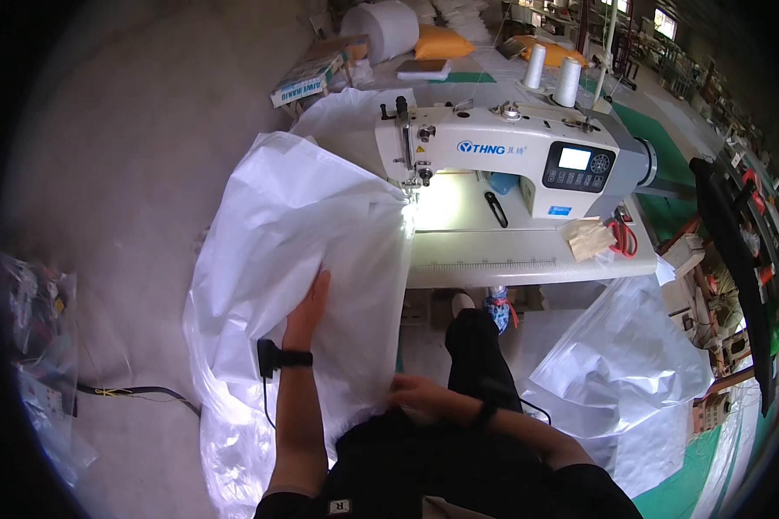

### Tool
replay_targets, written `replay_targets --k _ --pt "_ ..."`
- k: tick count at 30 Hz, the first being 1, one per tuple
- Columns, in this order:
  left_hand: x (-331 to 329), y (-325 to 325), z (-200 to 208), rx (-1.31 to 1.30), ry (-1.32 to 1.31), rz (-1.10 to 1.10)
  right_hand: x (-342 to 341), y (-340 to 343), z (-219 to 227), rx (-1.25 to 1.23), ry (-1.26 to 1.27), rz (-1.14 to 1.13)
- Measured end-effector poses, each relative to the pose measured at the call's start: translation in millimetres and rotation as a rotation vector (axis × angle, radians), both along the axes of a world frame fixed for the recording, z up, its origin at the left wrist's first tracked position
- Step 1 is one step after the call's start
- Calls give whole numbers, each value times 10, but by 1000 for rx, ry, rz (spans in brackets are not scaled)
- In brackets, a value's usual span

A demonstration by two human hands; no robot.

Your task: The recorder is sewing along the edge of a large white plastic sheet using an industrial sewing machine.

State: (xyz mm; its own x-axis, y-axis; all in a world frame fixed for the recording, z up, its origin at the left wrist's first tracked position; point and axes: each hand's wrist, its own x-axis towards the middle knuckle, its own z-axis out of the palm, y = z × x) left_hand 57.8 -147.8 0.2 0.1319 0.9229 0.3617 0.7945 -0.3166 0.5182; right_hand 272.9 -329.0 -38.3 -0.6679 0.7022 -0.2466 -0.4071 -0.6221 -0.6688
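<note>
A large white plastic-like sheet (320,208) drapes over the left end of the sewing machine's table and hangs down toward my lap. Its upper right corner runs under the needle area of the white sewing machine (485,143), where a lamp glows. My left hand (310,304) lies on the middle of the sheet, fingers stretched out and partly lost against its folds. Close to my lap, my right hand (420,395) has its fingers closed on the sheet's right edge. Each wrist wears a black band; a small black box sits beside the left one.
Black thread snips (496,209), red-handled scissors (623,239) and a brown paper piece (589,238) lie on the machine table (485,272). Two thread cones (566,82) stand behind. More white sheeting (619,363) hangs at right. A black cable (138,392) crosses the floor at left.
</note>
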Motion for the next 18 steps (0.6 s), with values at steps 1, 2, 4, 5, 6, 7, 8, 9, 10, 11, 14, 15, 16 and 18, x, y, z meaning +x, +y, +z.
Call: replay_targets --k 1,2,4,5,6,7,8,9,10,11,14,15,16,18 --pt "-56 158 -40 21 0 -75 -2 36 -41 101 -112 108" --pt "-79 302 -110 270 427 -3 11 65 -83 138 -28 99" --pt "-206 611 -187 355 542 -9 -18 127 -166 235 -156 220" --pt "-260 728 -207 334 678 -11 -87 189 -198 228 -154 219" --pt "-295 825 -205 224 575 -53 -240 311 -213 413 -256 213" --pt "-322 928 -168 -23 509 -68 -389 420 -208 576 -423 236" --pt "-340 997 -116 -189 188 -30 -518 539 -180 590 -352 197" --pt "-324 1091 -41 -141 90 -73 -652 660 -125 680 -438 264" --pt "-320 1147 37 -132 177 -68 -718 760 -55 722 -597 362" --pt "-300 1201 107 -73 240 -103 -756 807 20 763 -525 319" --pt "-272 1317 223 -173 308 -123 -798 677 229 334 164 257" --pt "-278 1347 221 -205 355 -99 -740 612 245 280 85 266" --pt "-294 1361 205 -154 327 -152 -586 541 216 252 -15 370" --pt "-336 1386 172 -101 296 -184 -350 414 115 230 -111 493"
